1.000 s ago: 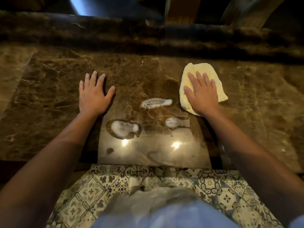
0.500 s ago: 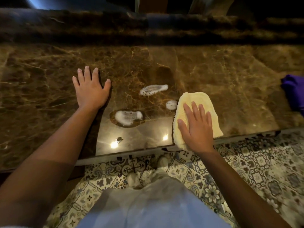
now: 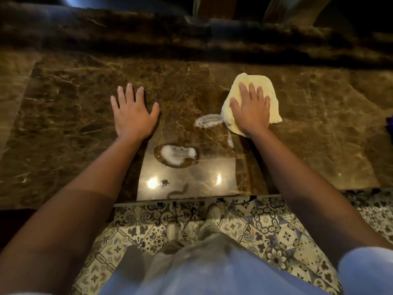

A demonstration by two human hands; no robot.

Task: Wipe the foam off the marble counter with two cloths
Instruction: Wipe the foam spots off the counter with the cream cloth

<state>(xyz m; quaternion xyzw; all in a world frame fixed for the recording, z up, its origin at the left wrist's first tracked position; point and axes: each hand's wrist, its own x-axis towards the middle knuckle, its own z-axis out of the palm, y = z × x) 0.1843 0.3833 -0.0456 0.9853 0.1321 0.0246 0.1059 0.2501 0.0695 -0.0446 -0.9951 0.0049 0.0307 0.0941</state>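
Note:
My right hand (image 3: 251, 111) presses flat on a yellow cloth (image 3: 268, 86) on the brown marble counter (image 3: 74, 116). The cloth's left edge touches an oval patch of white foam (image 3: 207, 120). A larger foam blob (image 3: 177, 154) sits in a wet ring nearer the front edge, between my arms. A thin foam streak (image 3: 230, 141) lies just below the cloth. My left hand (image 3: 133, 116) rests flat on bare marble to the left, fingers spread, holding nothing.
A purple cloth (image 3: 389, 126) shows at the far right edge of the counter. A raised dark marble ledge (image 3: 127, 33) runs along the back. The counter's front edge (image 3: 187, 200) is over a patterned tile floor (image 3: 265, 226).
My right hand slid the yellow cloth from the front edge back up and away, beside the upper foam patch. The small foam spot there is now a thin streak. My left hand stayed put.

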